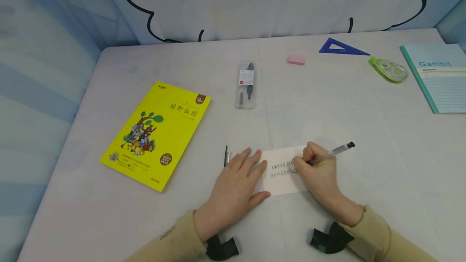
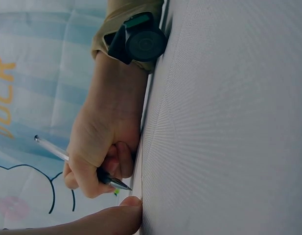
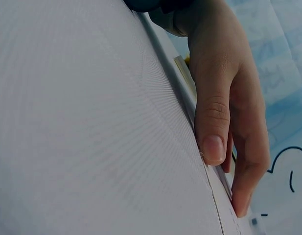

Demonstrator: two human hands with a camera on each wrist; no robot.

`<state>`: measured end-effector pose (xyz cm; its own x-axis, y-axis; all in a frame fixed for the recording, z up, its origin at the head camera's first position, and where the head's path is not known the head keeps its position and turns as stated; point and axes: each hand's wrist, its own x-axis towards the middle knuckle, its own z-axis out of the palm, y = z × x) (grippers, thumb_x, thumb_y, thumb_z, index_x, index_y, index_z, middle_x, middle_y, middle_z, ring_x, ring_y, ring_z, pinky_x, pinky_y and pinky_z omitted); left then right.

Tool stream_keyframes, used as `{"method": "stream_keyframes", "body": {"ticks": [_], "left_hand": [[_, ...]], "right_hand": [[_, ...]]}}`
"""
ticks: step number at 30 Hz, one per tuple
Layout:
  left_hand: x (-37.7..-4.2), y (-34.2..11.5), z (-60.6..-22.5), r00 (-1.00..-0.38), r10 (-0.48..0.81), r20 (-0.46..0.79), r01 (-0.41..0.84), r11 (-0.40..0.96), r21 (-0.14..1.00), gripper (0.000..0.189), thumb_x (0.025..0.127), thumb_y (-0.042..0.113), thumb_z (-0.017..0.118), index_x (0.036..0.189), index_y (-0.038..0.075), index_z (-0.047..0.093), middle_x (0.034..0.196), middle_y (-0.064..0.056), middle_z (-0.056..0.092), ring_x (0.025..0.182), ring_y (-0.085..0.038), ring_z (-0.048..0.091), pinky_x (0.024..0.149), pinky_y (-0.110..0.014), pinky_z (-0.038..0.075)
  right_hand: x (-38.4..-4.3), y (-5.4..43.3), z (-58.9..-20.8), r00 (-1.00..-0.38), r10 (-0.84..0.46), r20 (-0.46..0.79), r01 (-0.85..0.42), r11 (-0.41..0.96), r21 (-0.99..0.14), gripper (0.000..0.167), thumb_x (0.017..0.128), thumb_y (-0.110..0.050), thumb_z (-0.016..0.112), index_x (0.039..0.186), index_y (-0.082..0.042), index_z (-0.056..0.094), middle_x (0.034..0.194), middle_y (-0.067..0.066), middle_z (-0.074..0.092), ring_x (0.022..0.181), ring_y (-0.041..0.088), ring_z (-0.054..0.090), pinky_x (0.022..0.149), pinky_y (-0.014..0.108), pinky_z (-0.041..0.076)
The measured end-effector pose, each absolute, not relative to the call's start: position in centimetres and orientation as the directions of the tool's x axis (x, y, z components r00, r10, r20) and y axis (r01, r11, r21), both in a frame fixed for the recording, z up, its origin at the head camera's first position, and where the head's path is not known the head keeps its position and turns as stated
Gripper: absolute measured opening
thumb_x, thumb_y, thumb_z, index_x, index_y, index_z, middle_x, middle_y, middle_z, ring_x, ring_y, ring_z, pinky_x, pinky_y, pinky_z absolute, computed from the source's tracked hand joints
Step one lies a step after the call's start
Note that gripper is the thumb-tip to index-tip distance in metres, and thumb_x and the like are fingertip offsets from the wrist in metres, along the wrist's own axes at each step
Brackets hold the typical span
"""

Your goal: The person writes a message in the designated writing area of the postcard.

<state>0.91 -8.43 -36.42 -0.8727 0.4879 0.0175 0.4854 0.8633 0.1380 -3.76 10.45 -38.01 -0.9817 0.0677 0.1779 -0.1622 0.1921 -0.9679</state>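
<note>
A white card (image 1: 279, 183) with two lines of handwriting lies on the table in the head view. My right hand (image 1: 320, 177) grips a clear-barrelled pen (image 1: 333, 152), its tip down at the writing. The pen's dark grip and metal tip show in the left wrist view, between the curled fingers of the right hand (image 2: 99, 142). With fingers spread, my left hand (image 1: 234, 185) rests on the card's left end and the table. Just beyond its fingertips lies a dark pen cap (image 1: 226, 156), partly hidden. The left thumb presses the card's near edge in the right wrist view.
Left of the hands lies a yellow book (image 1: 156, 136). Farther back are a compass in a clear case (image 1: 245, 85), a pink eraser (image 1: 296, 60), a blue set square (image 1: 342, 47) and a green correction tape (image 1: 388, 70). A Gambit notebook (image 1: 438, 78) is at the far right.
</note>
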Motion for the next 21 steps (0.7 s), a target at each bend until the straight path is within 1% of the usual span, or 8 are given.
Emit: {"method": "stream_keyframes", "body": {"ticks": [4,5,11,21], "left_hand": [[0.89,-8.44,-36.40,-0.873,0.487,0.015,0.484,0.864,0.137,0.065,0.084,0.055,0.056,0.134,0.014,0.048,0.145,-0.007,0.038,0.136,-0.026,0.031,0.110,-0.041,0.030],[0.90,-8.44,-36.39,-0.873,0.487,0.015,0.484,0.864,0.139,0.065,0.084,0.055,0.056,0.134,0.014,0.048,0.145,-0.007,0.038,0.136,-0.026,0.031,0.110,-0.040,0.030],[0.91,-8.43,-36.36,-0.874,0.486,0.012,0.483,0.863,0.150,0.066,0.085,0.055,0.056,0.135,0.014,0.047,0.146,-0.007,0.038,0.136,-0.026,0.031,0.110,-0.041,0.030],[0.93,-8.43,-36.38,-0.873,0.487,-0.003,0.482,0.865,0.135,0.066,0.085,0.056,0.054,0.136,0.014,0.046,0.146,-0.006,0.036,0.137,-0.025,0.030,0.111,-0.040,0.028]], "right_hand": [[-3.76,10.43,-38.06,-0.980,0.069,0.187,-0.170,0.197,-0.966,0.036,0.065,0.023,0.050,0.051,-0.004,0.030,0.047,-0.004,0.025,0.046,0.002,0.025,0.039,0.025,0.015],[-3.78,10.45,-38.12,-0.978,0.074,0.193,-0.176,0.192,-0.966,0.036,0.065,0.023,0.049,0.051,-0.003,0.029,0.048,-0.004,0.024,0.046,0.003,0.023,0.039,0.026,0.014],[-3.86,10.69,-38.43,-0.964,0.116,0.241,-0.222,0.155,-0.963,0.036,0.065,0.025,0.045,0.054,0.000,0.023,0.051,0.000,0.017,0.048,0.016,0.013,0.043,0.032,0.010],[-3.91,10.73,-38.23,-0.966,0.121,0.230,-0.204,0.196,-0.959,0.034,0.065,0.024,0.046,0.053,-0.001,0.025,0.050,0.000,0.019,0.048,0.013,0.016,0.042,0.029,0.012]]}}
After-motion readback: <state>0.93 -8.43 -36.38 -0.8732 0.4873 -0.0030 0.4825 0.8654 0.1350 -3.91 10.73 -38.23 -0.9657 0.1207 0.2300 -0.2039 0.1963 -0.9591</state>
